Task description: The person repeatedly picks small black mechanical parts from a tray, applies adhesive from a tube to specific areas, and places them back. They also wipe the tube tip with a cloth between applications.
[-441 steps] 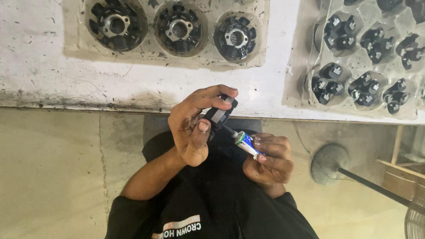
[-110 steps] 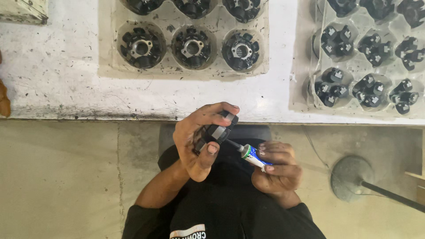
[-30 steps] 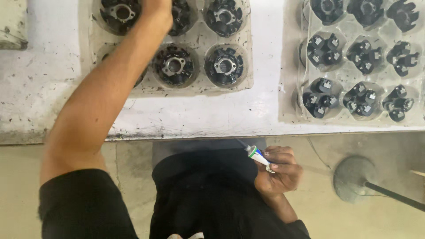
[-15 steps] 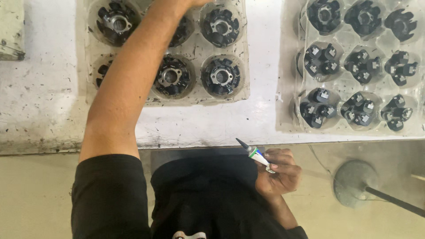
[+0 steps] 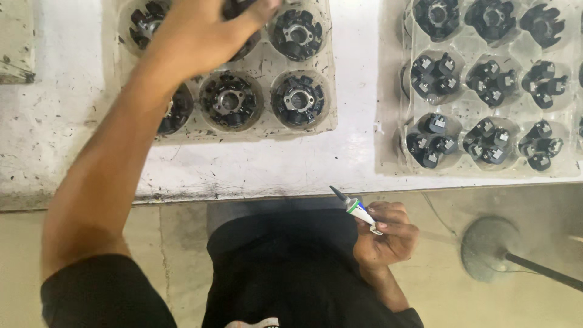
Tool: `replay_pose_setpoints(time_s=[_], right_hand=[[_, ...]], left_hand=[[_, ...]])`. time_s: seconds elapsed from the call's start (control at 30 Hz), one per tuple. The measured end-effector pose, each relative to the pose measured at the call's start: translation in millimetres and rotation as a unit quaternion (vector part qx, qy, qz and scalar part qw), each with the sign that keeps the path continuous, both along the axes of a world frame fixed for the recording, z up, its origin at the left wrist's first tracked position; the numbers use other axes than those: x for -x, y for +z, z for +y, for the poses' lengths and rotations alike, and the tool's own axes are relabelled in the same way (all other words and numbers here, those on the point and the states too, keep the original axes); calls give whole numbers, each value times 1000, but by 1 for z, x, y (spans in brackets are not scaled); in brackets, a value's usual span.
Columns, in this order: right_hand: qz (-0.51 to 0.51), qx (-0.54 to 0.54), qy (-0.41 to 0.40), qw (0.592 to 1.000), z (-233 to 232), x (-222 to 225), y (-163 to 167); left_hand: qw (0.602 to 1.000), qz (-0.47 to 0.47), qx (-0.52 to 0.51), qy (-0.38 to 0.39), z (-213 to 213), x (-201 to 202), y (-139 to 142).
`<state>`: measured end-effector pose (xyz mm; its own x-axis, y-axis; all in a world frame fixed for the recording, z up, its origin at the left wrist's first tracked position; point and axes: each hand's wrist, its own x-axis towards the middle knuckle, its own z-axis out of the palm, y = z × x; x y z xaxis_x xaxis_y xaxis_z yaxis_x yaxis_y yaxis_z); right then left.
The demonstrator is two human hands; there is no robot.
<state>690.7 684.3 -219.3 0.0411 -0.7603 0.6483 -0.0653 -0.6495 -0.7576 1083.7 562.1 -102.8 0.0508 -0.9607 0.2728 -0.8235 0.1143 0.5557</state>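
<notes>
My left hand (image 5: 203, 33) reaches out over a clear plastic tray (image 5: 267, 130) of round black parts (image 5: 297, 100) on the white worktable (image 5: 255, 167). Its fingers curl over the part in the tray's top middle cell (image 5: 243, 44); whether they grip it is hidden. My right hand (image 5: 388, 234) stays low in front of my body, below the table edge. It is shut on a small white tube (image 5: 358, 211) with a dark pointed nozzle aimed up and left.
A second clear tray (image 5: 388, 164) at the right holds several black clawed parts (image 5: 434, 76). A round metal stand base (image 5: 489, 249) with a rod sits on the floor at the right. A grey block (image 5: 15, 36) lies at the table's far left.
My left hand left the tube and the small part by my chest and reached out to the left tray; over the last half second it drew back slightly. The right hand keeps the tube.
</notes>
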Motion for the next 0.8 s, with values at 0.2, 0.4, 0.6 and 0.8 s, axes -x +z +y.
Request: replay_pose_setpoints(time_s=[0.2, 0.4, 0.6, 0.8], right_hand=[[6, 0, 27, 1000, -2, -10, 1], [-1, 2, 56, 998, 6, -22, 4], [1, 17, 69, 998, 17, -27, 6], [-17, -3, 68, 998, 31, -31, 11]], left_hand=[[979, 155, 104, 77, 164, -16, 2], [933, 97, 307, 159, 248, -6, -52], [516, 772, 363, 73, 266, -2, -108], [488, 822, 293, 18, 253, 45, -102]])
